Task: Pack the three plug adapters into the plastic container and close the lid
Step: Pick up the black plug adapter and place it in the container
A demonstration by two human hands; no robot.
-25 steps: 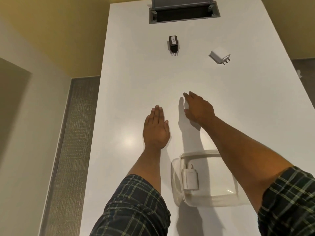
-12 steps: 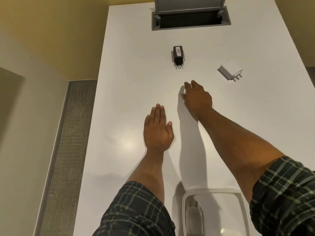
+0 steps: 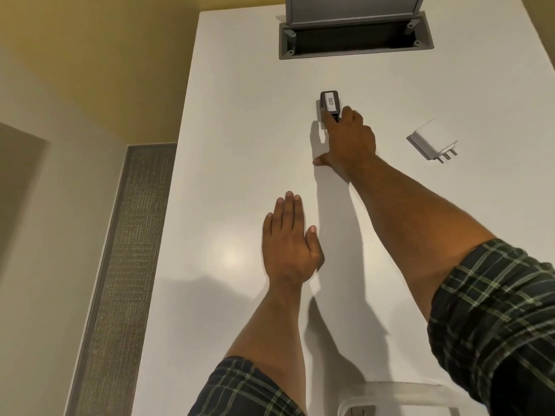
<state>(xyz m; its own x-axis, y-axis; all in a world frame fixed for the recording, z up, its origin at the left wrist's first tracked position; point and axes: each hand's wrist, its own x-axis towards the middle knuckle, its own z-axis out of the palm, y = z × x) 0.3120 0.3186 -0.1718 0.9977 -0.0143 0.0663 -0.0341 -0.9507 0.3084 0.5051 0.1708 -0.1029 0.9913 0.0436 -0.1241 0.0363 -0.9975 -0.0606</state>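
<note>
A black plug adapter (image 3: pixel 330 101) with a white "030" label lies far out on the white table (image 3: pixel 240 139). My right hand (image 3: pixel 348 142) is stretched out to it; the fingertips lie on its near end and hide the pins, while the thumb is spread wide to the left. A white plug adapter (image 3: pixel 431 139) lies to the right of that hand, pins toward me. My left hand (image 3: pixel 288 241) rests flat on the table, holding nothing. The clear plastic container (image 3: pixel 390 388) is cut off at the bottom edge, with part of a white adapter (image 3: pixel 357 411) showing inside.
An open grey cable hatch (image 3: pixel 345 37) with a raised flap is set into the far end of the table. The table's left edge drops to a grey carpet strip (image 3: pixel 132 250) and pale floor. My plaid sleeves fill the lower corners.
My right hand has reached forward from mid-table to the black adapter and now touches it. The view has shifted forward, so the container has slid almost out of frame. The left hand stays flat.
</note>
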